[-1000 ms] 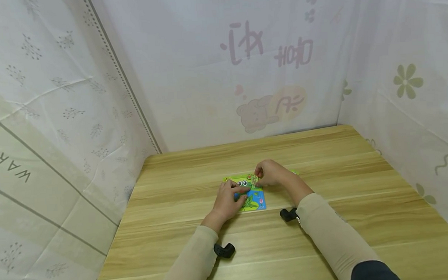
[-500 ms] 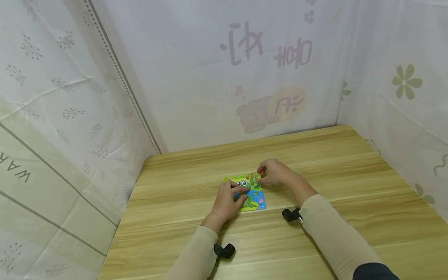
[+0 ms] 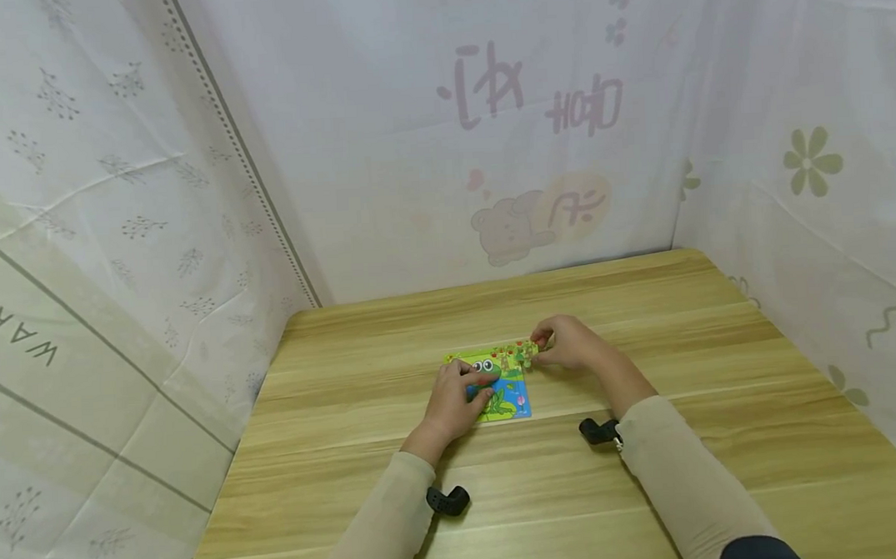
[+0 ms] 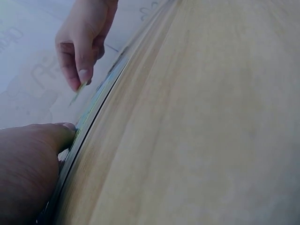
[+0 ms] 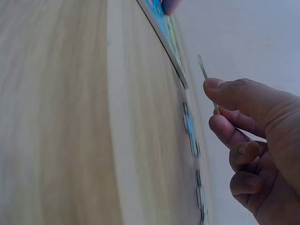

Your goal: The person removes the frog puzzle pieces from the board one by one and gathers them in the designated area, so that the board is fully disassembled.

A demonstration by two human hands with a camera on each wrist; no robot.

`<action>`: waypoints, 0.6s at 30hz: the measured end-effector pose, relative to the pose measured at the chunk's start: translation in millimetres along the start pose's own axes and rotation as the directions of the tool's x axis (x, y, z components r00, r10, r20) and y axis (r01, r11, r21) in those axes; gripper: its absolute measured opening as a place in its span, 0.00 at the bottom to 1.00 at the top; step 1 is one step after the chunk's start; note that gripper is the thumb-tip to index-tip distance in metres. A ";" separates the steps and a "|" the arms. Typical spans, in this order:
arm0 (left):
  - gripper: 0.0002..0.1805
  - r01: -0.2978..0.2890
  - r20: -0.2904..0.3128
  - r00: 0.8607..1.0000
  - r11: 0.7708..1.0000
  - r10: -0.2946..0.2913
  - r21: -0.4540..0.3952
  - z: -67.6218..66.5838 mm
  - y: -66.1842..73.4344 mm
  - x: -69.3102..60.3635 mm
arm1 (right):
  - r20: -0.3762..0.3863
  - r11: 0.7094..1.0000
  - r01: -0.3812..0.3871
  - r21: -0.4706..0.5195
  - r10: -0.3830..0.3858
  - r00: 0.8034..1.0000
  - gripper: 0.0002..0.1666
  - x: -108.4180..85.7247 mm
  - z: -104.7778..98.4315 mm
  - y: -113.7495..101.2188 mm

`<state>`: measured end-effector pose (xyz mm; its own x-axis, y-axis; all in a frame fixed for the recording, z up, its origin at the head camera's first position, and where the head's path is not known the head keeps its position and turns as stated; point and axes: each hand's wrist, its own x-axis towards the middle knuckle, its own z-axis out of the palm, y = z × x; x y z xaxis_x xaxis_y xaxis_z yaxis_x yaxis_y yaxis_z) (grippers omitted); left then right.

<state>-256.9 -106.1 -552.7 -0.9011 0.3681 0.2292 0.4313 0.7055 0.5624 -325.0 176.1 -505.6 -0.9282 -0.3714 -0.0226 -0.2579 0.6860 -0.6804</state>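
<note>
A frog picture puzzle board [image 3: 517, 403] lies flat on the table. My left hand [image 3: 452, 403] rests on its left part with fingers extended, covering some of the picture. A thin green puzzle piece [image 3: 525, 353] with red spots is pinched between thumb and fingers of my right hand [image 3: 571, 342], at the board's upper right corner. The right wrist view shows this piece [image 5: 202, 67] tilted and raised off the table, held by the right hand [image 5: 276, 122], apart from the board [image 5: 164, 40]. In the left wrist view, the left thumb [image 4: 61, 136] touches the board.
Loose puzzle pieces [image 5: 191, 131] lie on the table beside the board in the right wrist view; the right hand hides them in the head view. The wooden table [image 3: 390, 332] ends at a printed white curtain [image 3: 382, 149] behind, with curtains on both sides too.
My right hand has moved right, away from the board's upper right area, with the piece in its fingers. More of that corner shows. The left hand has stayed in place.
</note>
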 end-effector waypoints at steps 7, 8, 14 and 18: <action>0.14 0.011 0.007 1.000 1.000 -0.011 0.012 0.6 0.0 1.1 | -0.028 1.000 -0.027 0.015 0.028 0.999 0.21 -12.0 -9.9 13.4; 0.14 0.007 0.004 1.000 1.000 -0.007 0.010 0.8 -0.1 1.2 | -0.031 0.999 -0.032 0.016 0.032 0.999 0.21 -13.8 -11.2 15.5; 0.14 -0.001 -0.010 1.000 1.000 0.001 0.000 1.5 -1.3 0.1 | -0.055 0.999 -0.044 0.027 0.046 0.997 0.23 -24.4 -18.2 27.4; 0.14 -0.001 -0.009 1.000 1.000 0.001 -0.002 1.6 -1.3 0.3 | -0.072 0.997 -0.063 0.036 0.065 0.995 0.24 -32.6 -27.1 31.0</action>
<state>-257.6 -106.0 -554.7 -0.9012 0.3632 0.2365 0.4317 0.7039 0.5641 -309.9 226.5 -506.1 -0.9599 -0.2800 -0.0143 -0.1894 0.6852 -0.7033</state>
